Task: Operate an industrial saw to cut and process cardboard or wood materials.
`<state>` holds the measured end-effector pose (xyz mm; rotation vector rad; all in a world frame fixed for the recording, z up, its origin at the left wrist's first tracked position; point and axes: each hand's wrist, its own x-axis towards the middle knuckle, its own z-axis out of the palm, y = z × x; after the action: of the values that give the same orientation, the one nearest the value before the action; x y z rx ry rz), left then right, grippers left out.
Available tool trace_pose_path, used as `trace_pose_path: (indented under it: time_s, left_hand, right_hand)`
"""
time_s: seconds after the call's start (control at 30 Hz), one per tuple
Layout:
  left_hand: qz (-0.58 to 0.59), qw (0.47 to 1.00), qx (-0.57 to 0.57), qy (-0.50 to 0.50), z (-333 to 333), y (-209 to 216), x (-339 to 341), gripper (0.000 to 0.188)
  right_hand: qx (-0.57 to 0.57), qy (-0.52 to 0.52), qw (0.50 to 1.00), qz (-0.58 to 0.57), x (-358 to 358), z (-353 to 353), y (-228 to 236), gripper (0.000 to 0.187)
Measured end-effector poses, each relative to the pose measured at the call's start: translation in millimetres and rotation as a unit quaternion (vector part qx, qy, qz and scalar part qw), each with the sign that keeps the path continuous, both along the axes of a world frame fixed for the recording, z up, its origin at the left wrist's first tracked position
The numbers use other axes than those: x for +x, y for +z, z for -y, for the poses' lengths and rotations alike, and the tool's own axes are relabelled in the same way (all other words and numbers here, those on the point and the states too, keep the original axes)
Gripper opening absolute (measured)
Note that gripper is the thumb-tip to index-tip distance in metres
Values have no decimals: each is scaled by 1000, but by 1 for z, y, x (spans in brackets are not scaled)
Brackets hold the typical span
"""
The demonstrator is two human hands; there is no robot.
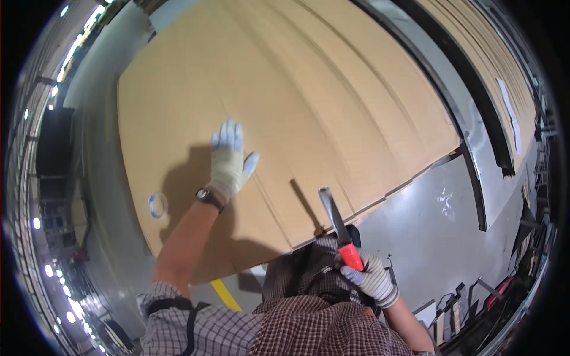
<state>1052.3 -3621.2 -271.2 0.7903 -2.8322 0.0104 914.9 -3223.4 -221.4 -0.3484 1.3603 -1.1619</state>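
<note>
A large sheet of brown cardboard (285, 118) with long crease lines spreads out in front of me. My left hand (227, 157), in a pale work glove, is open with its palm down over the sheet, the thumb apart from the fingers; whether it presses on the board I cannot tell. In my right hand (375, 281), gloved in striped knit, is a knife (341, 228) with a red handle and a long, square-ended blade. The fingers wrap round the handle, and the blade points up and away beside the sheet's near edge, casting a thin shadow on it.
A roll of tape (158, 206) lies on the cardboard's left part. Far right, a dark-edged metal frame (475, 172) borders the sheet, with stacked cardboard (475, 35) beyond. Yellow tape (226, 295) marks the grey floor (409, 231). Tools and scraps (469, 308) lie at lower right.
</note>
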Motion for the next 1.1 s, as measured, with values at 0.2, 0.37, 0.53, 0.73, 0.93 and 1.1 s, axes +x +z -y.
trace_pose_path:
  time_s: [0.2, 0.37, 0.53, 0.73, 0.93, 1.1]
  left_hand:
    - [-50, 996, -63, -38, -27, 32, -98, 78]
    - [-24, 991, -72, -111, -62, 8, -174, 79]
    - [-30, 991, -28, -127, -60, 9, -183, 81]
    - [31, 989, -15, -142, -82, -12, -190, 87]
    - [-64, 985, -52, -153, -85, 38, -270, 84]
    - [98, 969, -96, -207, -118, -4, -278, 87]
  right_hand:
    - [11, -97, 995, 27, -4, -8, 7, 29]
    - [33, -126, 991, 19, -24, -32, 11, 29]
    - [30, -230, 973, 5, -34, -54, 10, 28]
    - [63, -238, 969, -21, -46, -92, 8, 26]
    - [58, -276, 959, -10, -68, -107, -9, 27]
    - [76, -241, 967, -42, -96, -114, -3, 28]
